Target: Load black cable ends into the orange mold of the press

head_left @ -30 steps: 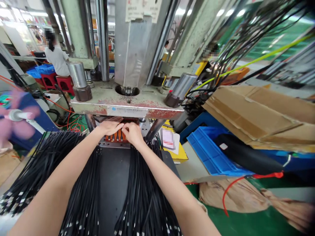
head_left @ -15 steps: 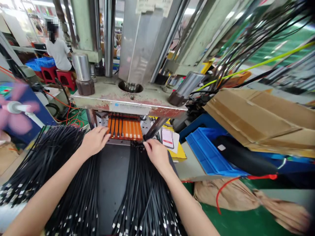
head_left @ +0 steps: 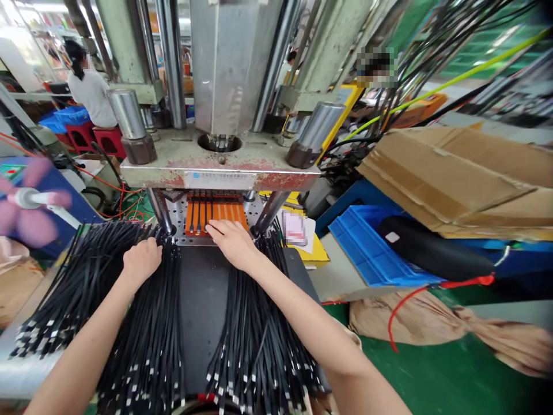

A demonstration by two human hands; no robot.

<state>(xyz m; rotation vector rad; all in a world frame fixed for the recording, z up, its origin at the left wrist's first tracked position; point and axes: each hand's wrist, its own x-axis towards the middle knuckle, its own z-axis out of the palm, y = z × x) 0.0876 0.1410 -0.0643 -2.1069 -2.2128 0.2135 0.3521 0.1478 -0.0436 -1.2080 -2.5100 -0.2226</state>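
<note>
An orange slotted fixture [head_left: 231, 214] lies on the metal plate under the press, with several black cables in its left slots. My right hand [head_left: 232, 242] reaches over the fixture's front edge, its fingertips near a cable end; the fingers are close together and what they hold is too small to name. To the left, my left hand [head_left: 142, 259] is closed at the top of the left cable bundles [head_left: 151, 323], its fingers curled and what they pinch hidden. Another bundle of black cables [head_left: 259, 328] hangs over the dark table at the right.
The press frame [head_left: 220, 177] stands over the fixture on metal posts. A spinning pink fan [head_left: 30, 199] is at the left. At the right are a phone [head_left: 295, 227], a blue crate [head_left: 358, 245] and cardboard [head_left: 453, 173]. People are in the background.
My right hand has moved left from the right bundle onto the fixture. My left hand has left the fixture's left edge and gone down and left to the cables. The view has shifted slightly.
</note>
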